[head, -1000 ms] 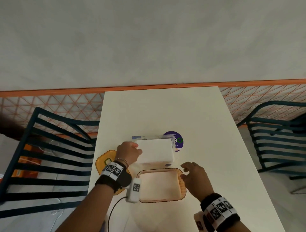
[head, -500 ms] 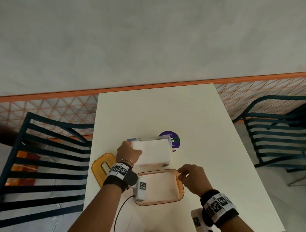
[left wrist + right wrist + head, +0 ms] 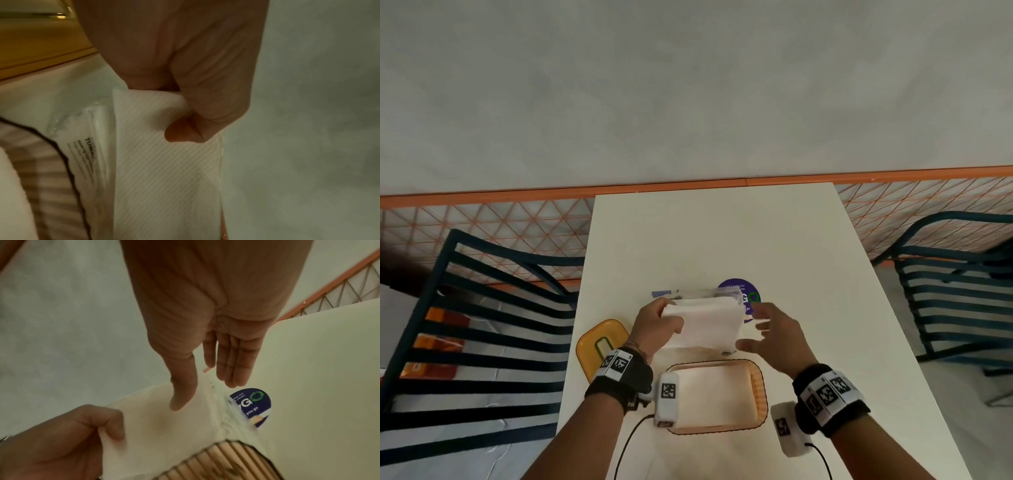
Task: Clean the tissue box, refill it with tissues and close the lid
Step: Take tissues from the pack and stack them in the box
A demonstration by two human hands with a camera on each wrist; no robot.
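- The left hand [image 3: 654, 327] is clamped on the left end of a stack of white tissues [image 3: 705, 322], thumb on top and fingers curled underneath; the left wrist view shows the thumb pressed into the ribbed paper
- The stack of white tissues is lifted off the white tabletop [image 3: 722, 240], above a clear plastic wrapper [image 3: 705, 294] with small printed text that lies just behind and beneath it
- The right hand [image 3: 777, 334] is spread, fingers straight and apart from the thumb, gripping nothing; it hovers at the right end of the stack, with the thumb over its near right corner. Whether the thumb touches the paper I cannot tell
- The tissue box [image 3: 756, 394], an orange tray with ribbed walls and a dark rim, stands open on the tabletop just in front of the stack, a pale layer lying inside it
- The yellow lid [image 3: 592, 346] with a slot lies flat on the tabletop to the left of the box, near the table edge
- A round purple sticker [image 3: 739, 286] is on the tabletop behind the stack
- Dark slatted chairs [image 3: 482, 308] stand on both sides
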